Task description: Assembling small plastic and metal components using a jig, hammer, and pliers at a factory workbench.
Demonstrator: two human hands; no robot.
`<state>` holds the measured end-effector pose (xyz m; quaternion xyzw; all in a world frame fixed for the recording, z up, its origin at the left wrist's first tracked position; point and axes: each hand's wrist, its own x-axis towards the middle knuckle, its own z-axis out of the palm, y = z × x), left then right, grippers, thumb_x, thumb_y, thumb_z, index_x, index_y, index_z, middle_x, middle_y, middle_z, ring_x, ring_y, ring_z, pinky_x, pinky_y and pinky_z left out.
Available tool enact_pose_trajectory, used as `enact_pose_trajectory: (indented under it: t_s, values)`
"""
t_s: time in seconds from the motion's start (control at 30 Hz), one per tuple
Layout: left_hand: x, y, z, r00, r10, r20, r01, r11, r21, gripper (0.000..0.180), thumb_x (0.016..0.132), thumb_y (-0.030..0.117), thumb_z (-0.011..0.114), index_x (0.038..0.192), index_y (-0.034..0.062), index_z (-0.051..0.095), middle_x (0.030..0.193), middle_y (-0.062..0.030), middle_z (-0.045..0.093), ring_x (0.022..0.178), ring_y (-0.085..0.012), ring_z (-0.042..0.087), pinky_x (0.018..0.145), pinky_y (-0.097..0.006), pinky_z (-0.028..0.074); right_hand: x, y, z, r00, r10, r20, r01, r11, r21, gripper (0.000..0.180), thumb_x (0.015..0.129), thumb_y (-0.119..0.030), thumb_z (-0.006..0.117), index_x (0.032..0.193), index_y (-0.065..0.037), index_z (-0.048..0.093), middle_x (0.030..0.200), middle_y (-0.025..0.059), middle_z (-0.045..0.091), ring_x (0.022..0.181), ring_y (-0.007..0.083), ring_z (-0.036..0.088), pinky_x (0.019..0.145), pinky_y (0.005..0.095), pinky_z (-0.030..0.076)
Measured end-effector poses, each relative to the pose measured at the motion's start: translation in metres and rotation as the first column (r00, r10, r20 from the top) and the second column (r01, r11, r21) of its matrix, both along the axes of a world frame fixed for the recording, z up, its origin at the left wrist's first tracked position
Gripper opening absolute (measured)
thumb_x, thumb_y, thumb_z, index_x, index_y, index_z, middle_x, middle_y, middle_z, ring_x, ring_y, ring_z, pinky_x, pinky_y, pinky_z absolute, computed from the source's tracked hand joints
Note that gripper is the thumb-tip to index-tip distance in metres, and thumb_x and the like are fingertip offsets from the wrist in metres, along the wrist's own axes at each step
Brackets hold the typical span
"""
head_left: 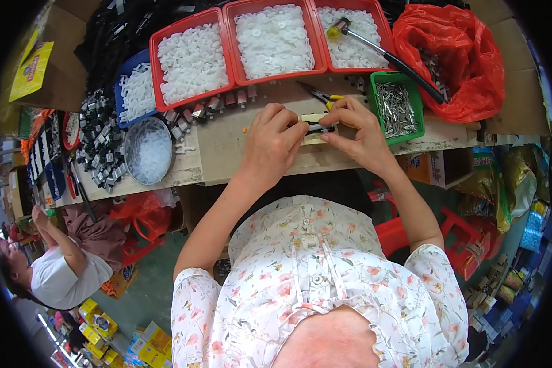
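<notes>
At centre, near the front edge of a wooden bench (187, 167), between left hand (276, 142) and right hand (358, 135): a slim dark-and-silver part (318, 128), over a cream block (313, 117); whether seated in the block or just above it, cannot tell. Left fingers: thumb and forefinger pinched on the left end of the part, the others curled. Right fingers: thumb and forefinger around the right end, the others bent; contact partly hidden, so cannot tell whether pinching.

Probable handling: light, stiff, slippery if smooth metal, hardly fragile. Best hold, by judgement: at both ends, between thumb and forefinger, middle left free.

Containers, roughly left to right: a round metal bowl (126, 154) with translucent whitish pieces; a blue tray (135, 121) with slender white pieces; a left red tray (197, 99), heaped with small white pieces; a middle red tray (282, 77), full of flat, roundish white pieces; a right red tray (357, 70), with more white pieces beneath the yellow head of a hammer (369, 46); a green tray (406, 137) with slender silvery pins; a red plastic bag (451, 37), open, with metallic pieces too shadowed to identify. Just beyond the hands: yellow-handled pliers (317, 94).
</notes>
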<state>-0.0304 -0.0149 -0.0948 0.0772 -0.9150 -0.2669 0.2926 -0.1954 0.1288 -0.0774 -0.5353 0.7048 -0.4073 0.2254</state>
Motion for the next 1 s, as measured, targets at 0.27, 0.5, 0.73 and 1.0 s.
enact_pose_trajectory:
  t_s: [0.27,0.5,0.73,1.0]
  values:
    - [0.001,0.002,0.003,1.0,0.004,-0.01,-0.004,1.0,-0.016,0.02,0.073,-0.001,0.074,0.093,0.0025,0.069,0.088,-0.0097,0.061,0.091,-0.0309,0.058,0.077,-0.041,0.05,0.01,0.012,-0.016,0.986,-0.097,-0.137,0.074,0.983,-0.165,0.025,0.076,-0.001,0.076,0.101,-0.002,0.071,0.104,0.0109,0.058,0.1,0.0266,0.059,0.087,0.0339,0.047]
    - [0.0,0.005,0.004,1.0,0.009,0.0,-0.009,0.999,-0.05,0.02,0.074,0.0,0.074,0.092,0.0019,0.069,0.088,-0.01,0.061,0.088,-0.0301,0.058,0.075,-0.041,0.049,-0.01,0.007,0.024,0.843,0.029,-0.537,-0.101,0.989,-0.104,0.033,0.08,-0.014,0.076,0.111,-0.007,0.068,0.106,0.0116,0.06,0.096,0.0296,0.06,0.078,0.0408,0.047]
    - [0.0,0.007,0.008,0.999,0.029,0.039,-0.032,0.997,0.073,0.018,0.077,0.002,0.074,0.094,0.0007,0.069,0.088,-0.0096,0.061,0.087,-0.0291,0.057,0.075,-0.04,0.048,-0.133,-0.114,0.053,0.646,-0.057,-0.761,-0.174,0.96,-0.22,0.029,0.083,-0.014,0.074,0.107,-0.001,0.067,0.101,0.0172,0.065,0.092,0.0357,0.064,0.08,0.0402,0.053]
    - [0.0,0.005,0.013,0.999,0.031,0.028,-0.035,0.991,0.128,0.024,0.076,0.002,0.076,0.1,0.0009,0.072,0.089,-0.0115,0.064,0.089,-0.0302,0.058,0.076,-0.039,0.049,-0.253,-0.142,0.049,0.63,-0.423,-0.651,-0.026,0.827,-0.562,0.015,0.08,-0.017,0.071,0.092,-0.008,0.068,0.106,0.0166,0.063,0.105,0.0351,0.06,0.077,0.0493,0.052]
